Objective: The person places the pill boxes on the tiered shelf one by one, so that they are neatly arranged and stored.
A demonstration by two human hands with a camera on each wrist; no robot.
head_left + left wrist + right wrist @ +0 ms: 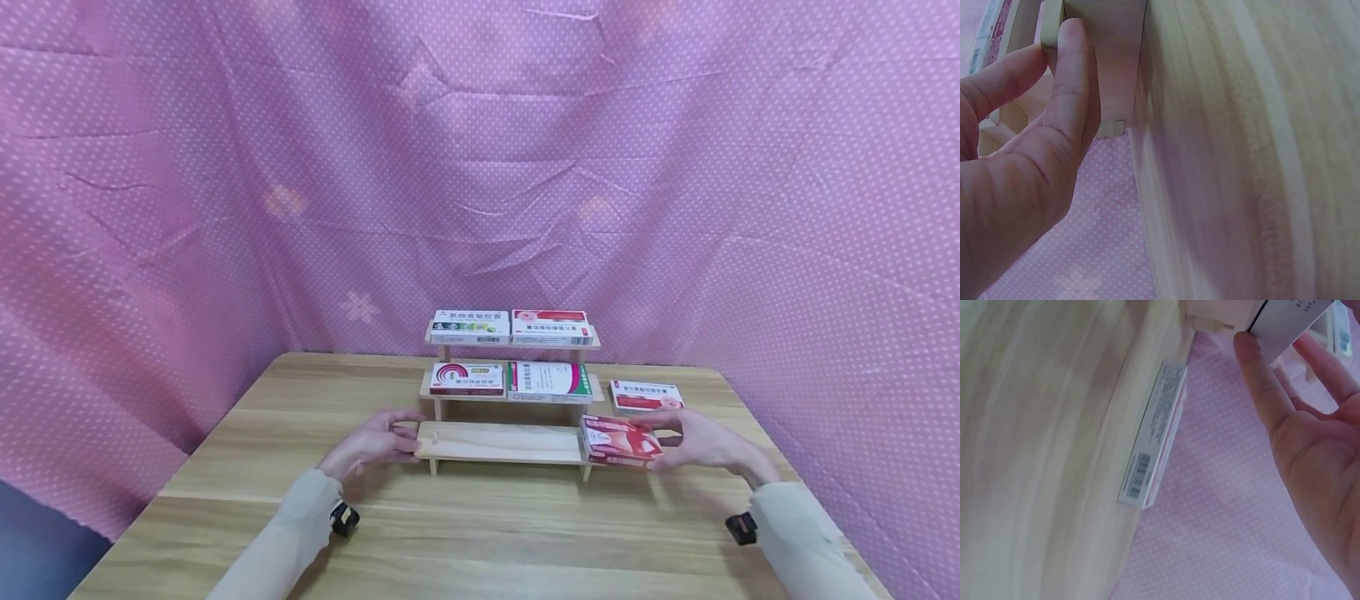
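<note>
A three-step wooden rack [498,442] stands on the table. My left hand [375,444] pinches the left end of its lowest step; the left wrist view shows the thumb and fingers of this hand [1054,119] on the step's edge [1052,25]. My right hand [697,442] holds a red medicine box [618,440] by its right side, at the right end of that same step. In the right wrist view the white side of the held box [1288,325] lies between the fingers and thumb. Whether the box rests on the step cannot be told.
Two medicine boxes [470,327] [551,327] lie on the top step and two more [467,379] [549,381] on the middle one. A white and red box [645,395] lies on the table [480,533] right of the rack. A pink dotted cloth [480,167] hangs behind.
</note>
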